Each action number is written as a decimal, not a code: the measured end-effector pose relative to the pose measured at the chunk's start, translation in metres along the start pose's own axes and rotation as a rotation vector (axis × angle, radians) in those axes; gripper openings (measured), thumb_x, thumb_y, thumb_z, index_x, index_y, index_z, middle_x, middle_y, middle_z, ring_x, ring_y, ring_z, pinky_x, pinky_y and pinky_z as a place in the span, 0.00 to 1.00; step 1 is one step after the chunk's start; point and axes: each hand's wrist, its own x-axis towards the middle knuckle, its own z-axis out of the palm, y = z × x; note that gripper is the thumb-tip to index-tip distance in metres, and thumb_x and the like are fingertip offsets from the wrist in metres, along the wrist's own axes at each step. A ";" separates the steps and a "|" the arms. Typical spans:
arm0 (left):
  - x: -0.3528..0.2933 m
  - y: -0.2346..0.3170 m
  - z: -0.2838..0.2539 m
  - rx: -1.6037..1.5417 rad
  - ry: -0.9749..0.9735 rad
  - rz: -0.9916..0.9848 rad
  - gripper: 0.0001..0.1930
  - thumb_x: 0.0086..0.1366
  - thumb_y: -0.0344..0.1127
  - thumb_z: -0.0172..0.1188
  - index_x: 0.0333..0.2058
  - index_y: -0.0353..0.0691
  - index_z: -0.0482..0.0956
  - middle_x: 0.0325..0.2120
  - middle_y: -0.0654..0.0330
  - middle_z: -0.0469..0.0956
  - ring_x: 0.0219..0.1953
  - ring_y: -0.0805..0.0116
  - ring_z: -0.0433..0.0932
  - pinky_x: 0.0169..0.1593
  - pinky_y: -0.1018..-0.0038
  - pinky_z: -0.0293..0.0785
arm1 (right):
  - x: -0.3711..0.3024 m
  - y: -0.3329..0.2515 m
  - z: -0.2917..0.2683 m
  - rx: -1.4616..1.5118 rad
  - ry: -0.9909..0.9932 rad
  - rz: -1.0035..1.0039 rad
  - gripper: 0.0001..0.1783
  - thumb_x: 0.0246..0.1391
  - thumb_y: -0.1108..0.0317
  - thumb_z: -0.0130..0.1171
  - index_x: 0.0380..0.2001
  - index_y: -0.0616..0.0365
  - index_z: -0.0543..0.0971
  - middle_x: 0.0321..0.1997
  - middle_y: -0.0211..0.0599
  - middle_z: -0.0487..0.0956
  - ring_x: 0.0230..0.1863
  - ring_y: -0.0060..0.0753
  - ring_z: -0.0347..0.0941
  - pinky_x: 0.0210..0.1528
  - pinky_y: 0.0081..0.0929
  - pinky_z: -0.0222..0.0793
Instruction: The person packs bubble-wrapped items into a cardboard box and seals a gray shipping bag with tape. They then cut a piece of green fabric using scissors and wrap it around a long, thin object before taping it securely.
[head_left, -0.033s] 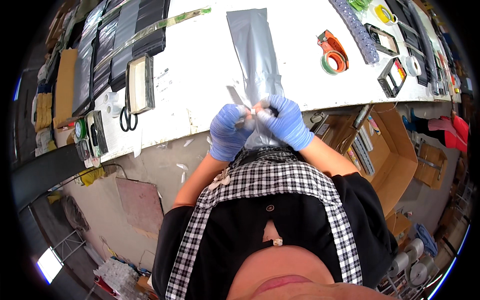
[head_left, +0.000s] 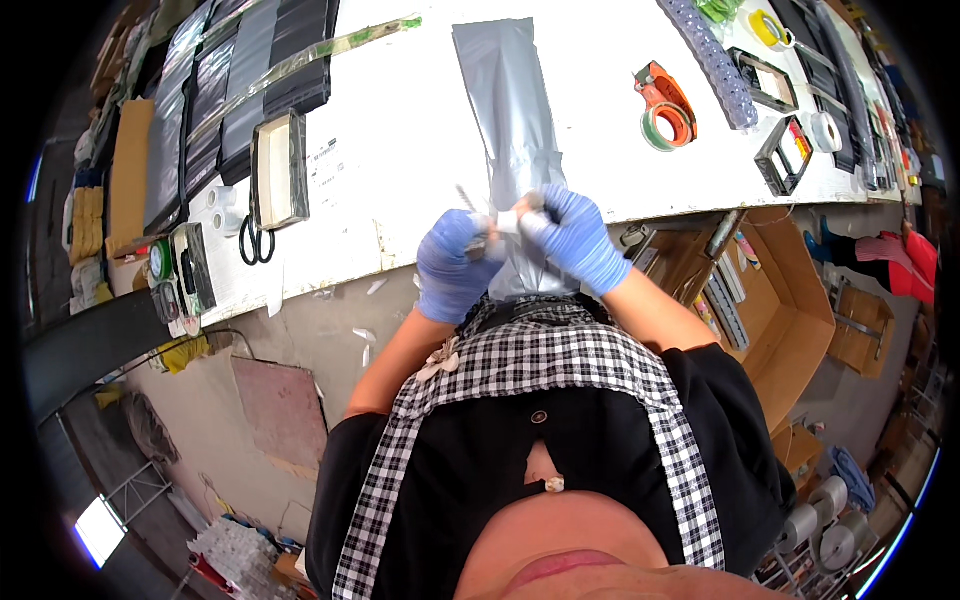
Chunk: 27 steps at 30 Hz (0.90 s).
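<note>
A long silver-grey plastic mailing bag (head_left: 508,95) lies on the white table, its near end reaching down to my apron. Over that near part, both hands wear blue-violet gloves with bare fingertips. My left hand (head_left: 455,262) is closed in a pinch at the left edge of a small white label-like piece (head_left: 507,222). A thin strip (head_left: 465,198), blurred, sticks up from the left fingers. My right hand (head_left: 575,240) pinches the right side of the white piece.
Right of the bag lies an orange tape dispenser (head_left: 667,108). To the left are black scissors (head_left: 257,240), an open black-framed box (head_left: 279,170) and dark wrapped packs (head_left: 300,50). A cardboard box (head_left: 790,310) stands below the table's edge at right.
My fingertips have drawn slightly apart, and more of the white piece shows between them. The strip at my left hand has changed its angle. The bag lies as before.
</note>
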 end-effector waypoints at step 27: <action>0.124 0.013 0.105 0.210 -0.277 0.230 0.36 0.58 0.38 0.60 0.62 0.31 0.56 0.60 0.39 0.58 0.63 0.45 0.59 0.65 0.59 0.58 | 0.076 0.044 -0.135 -0.705 0.183 -0.686 0.08 0.52 0.71 0.53 0.36 0.57 0.76 0.48 0.44 0.77 0.50 0.51 0.74 0.54 0.42 0.69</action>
